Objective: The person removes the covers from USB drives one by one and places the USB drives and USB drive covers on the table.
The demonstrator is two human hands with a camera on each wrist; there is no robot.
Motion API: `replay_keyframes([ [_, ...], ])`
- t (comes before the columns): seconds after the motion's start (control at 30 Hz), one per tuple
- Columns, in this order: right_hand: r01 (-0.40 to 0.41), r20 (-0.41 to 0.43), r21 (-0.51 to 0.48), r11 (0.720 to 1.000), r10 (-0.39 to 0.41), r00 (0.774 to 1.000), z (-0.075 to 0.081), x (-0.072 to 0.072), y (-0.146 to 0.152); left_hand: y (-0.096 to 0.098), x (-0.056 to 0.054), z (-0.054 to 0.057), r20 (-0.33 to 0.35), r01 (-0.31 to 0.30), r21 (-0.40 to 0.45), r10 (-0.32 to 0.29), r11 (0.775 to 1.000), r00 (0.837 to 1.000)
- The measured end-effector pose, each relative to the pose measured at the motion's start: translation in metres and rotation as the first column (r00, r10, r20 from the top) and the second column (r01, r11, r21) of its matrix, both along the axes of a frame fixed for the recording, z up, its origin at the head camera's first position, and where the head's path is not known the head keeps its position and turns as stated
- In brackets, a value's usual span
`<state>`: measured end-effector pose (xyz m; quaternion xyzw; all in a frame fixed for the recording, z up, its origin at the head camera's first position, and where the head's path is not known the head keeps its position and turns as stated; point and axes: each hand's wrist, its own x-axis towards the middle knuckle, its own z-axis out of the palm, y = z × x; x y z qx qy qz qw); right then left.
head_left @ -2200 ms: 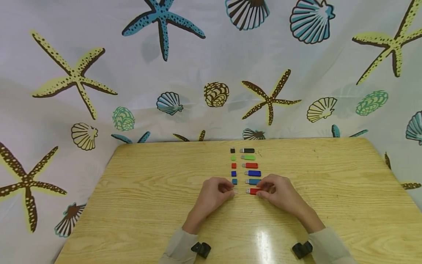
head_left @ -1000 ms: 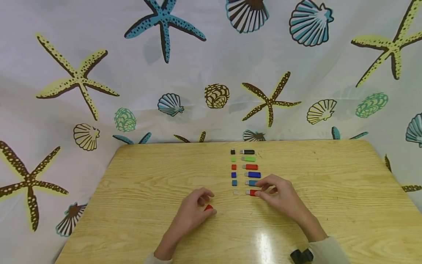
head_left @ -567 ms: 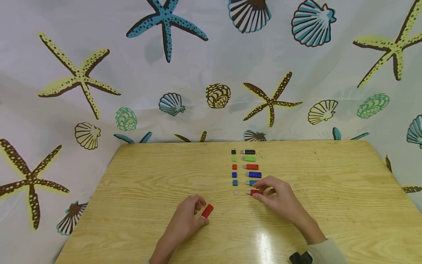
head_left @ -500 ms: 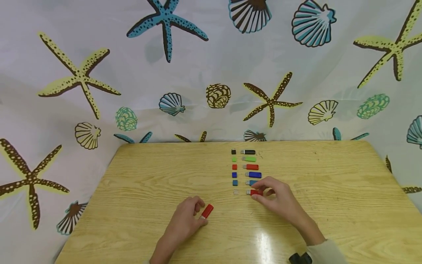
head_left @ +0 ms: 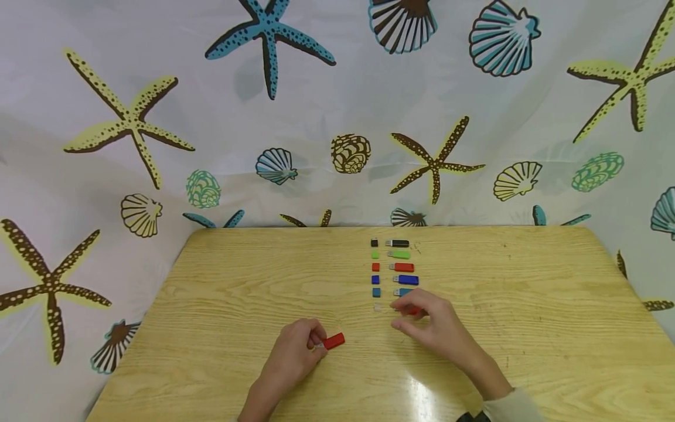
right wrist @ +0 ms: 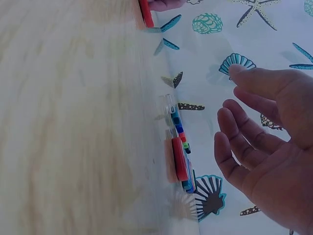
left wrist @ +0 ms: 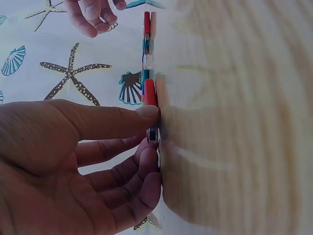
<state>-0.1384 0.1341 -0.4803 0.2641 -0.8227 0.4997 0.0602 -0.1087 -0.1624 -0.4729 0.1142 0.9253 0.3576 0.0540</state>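
Note:
My left hand (head_left: pixel 292 354) pinches the plug end of a red USB stick (head_left: pixel 334 341) low over the table, left of the rows. In the left wrist view the thumb and fingertips meet around the plug, and the red body (left wrist: pixel 150 92) points away from the hand. My right hand (head_left: pixel 440 328) hovers over another red USB stick (head_left: pixel 415 311), which it partly hides. The right wrist view shows that stick (right wrist: pixel 179 159) lying on the table, apart from the relaxed fingers (right wrist: pixel 239 132). A clear cap (head_left: pixel 377 307) lies left of it.
Above the right hand, a column of USB sticks runs back: light blue (head_left: pixel 405 292), dark blue (head_left: pixel 407 280), red (head_left: pixel 404 267), green (head_left: pixel 401 255) and black (head_left: pixel 399 243). Matching caps (head_left: pixel 375 279) line up to their left. A patterned curtain (head_left: pixel 316 117) hangs behind the wooden table (head_left: pixel 237 281).
My left hand has carried a red USB stick left from the clear cap and turned it more level across. The right hand has come off the other red stick, moving slightly nearer and left.

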Motion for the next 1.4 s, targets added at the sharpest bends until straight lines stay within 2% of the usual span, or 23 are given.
replay_keyframes([
  [0.2,-0.018,0.004,-0.015,1.000,0.018,1.000,-0.002,0.003,-0.007,0.001,0.000,0.000,0.011,0.007,0.010,-0.007,1.000,1.000],
  [0.43,-0.057,-0.006,-0.026,0.998,0.057,0.998,-0.003,0.007,-0.017,0.005,-0.001,0.001,0.054,0.017,0.042,-0.019,0.999,0.998],
  [0.73,-0.116,0.001,-0.027,0.993,0.116,0.993,-0.003,0.012,-0.027,0.012,0.000,0.007,-0.024,0.061,0.114,-0.058,0.992,0.998],
  [1.03,-0.167,-0.052,-0.047,0.985,0.164,0.985,-0.001,0.015,-0.034,0.024,0.001,0.017,-0.064,0.120,0.233,-0.108,0.965,0.992],
  [1.17,-0.171,-0.070,-0.063,0.983,0.166,0.984,0.001,0.016,-0.035,0.030,0.000,0.020,-0.039,0.130,0.275,-0.124,0.953,0.991],
  [1.4,-0.145,-0.100,-0.057,0.988,0.139,0.985,0.005,0.016,-0.032,0.040,-0.004,0.022,0.025,0.132,0.301,-0.146,0.945,0.989],
])
